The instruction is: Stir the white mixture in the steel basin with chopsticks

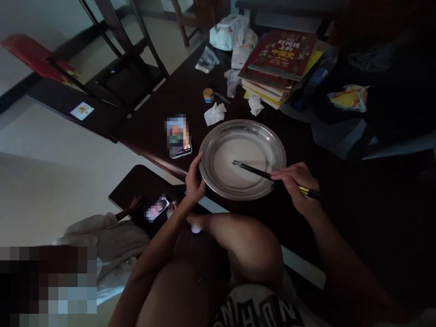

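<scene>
A round, shiny metal basin (277, 145) sits at the near edge of the dark table, with a pale, whitish layer (240, 152) over its bottom. My left hand (195, 182) grips the basin's left rim, thumb on top and the other fingers underneath, mostly hidden. In my right hand (300, 186) is a pair of black chopsticks (255, 170) with gold bands near the thick end. Their tips reach over the middle of the basin, close together; whether they touch the pale layer I cannot tell.
Behind the basin are crumpled tissues (215, 114), a small jar (208, 95) and stacked books (281, 54). A lit phone (180, 138) stands left of it. Another person's hand (136, 203) rests on a bench (127, 184) beside a second phone (158, 209). A snack packet (350, 98) lies right.
</scene>
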Motion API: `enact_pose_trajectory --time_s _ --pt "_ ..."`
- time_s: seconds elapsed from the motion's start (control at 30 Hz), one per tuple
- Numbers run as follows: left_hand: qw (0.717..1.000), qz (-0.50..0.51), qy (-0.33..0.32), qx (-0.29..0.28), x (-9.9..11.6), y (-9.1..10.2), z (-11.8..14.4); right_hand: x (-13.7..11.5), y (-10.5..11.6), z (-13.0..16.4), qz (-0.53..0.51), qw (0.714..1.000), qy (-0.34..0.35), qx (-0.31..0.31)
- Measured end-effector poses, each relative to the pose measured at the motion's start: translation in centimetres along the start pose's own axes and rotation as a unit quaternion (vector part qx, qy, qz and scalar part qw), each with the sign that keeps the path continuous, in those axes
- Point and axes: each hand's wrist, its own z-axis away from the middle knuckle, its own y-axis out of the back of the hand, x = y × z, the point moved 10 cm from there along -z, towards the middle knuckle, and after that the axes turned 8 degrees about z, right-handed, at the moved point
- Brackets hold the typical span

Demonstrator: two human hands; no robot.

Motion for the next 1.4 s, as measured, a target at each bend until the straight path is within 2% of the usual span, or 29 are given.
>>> enact_pose_trajectory --time_s 0.1,0.27,0.43,0.6,0.77,0.93,1.1,1.27,1.4 --pt "1.000 0.004 0.005 -0.003 0.0 -0.1 0.0 0.4 0.6 0.0 -0.014 0.999 -0.017 0.023" --pt "1.000 0.006 -0.005 -0.001 0.1 -0.1 0.0 -0.7 -0.4 -0.2 -0.011 0.999 0.023 -0.020" --pt "1.000 0.003 0.002 -0.004 -0.1 -0.1 0.1 -0.1 0.6 -0.1 -0.028 0.999 -0.002 0.025" --pt "1.000 0.018 -0.011 -0.002 0.1 0.0 0.1 -0.7 -0.6 0.0 -0.023 0.999 0.029 -0.026" --pt "1.000 0.005 -0.025 0.002 0.5 0.0 0.0 -0.4 0.4 0.0 -0.028 0.999 0.019 0.019" --pt "1.000 -0.004 -0.007 0.004 0.2 0.0 -0.1 -1.2 -0.5 -0.2 -0.012 0.999 0.049 -0.021" --pt "1.000 -0.001 -0.011 -0.006 0.2 -0.1 0.0 -0.5 0.3 -0.1 -0.025 0.999 0.018 0.015" --pt "1.000 -0.005 -0.005 0.006 0.0 0.1 0.0 -1.0 -0.6 0.0 -0.023 0.999 0.042 -0.027" --pt "1.000 -0.002 -0.017 0.005 0.2 0.0 0.0 -0.6 0.0 0.0 -0.017 0.999 0.032 0.001"
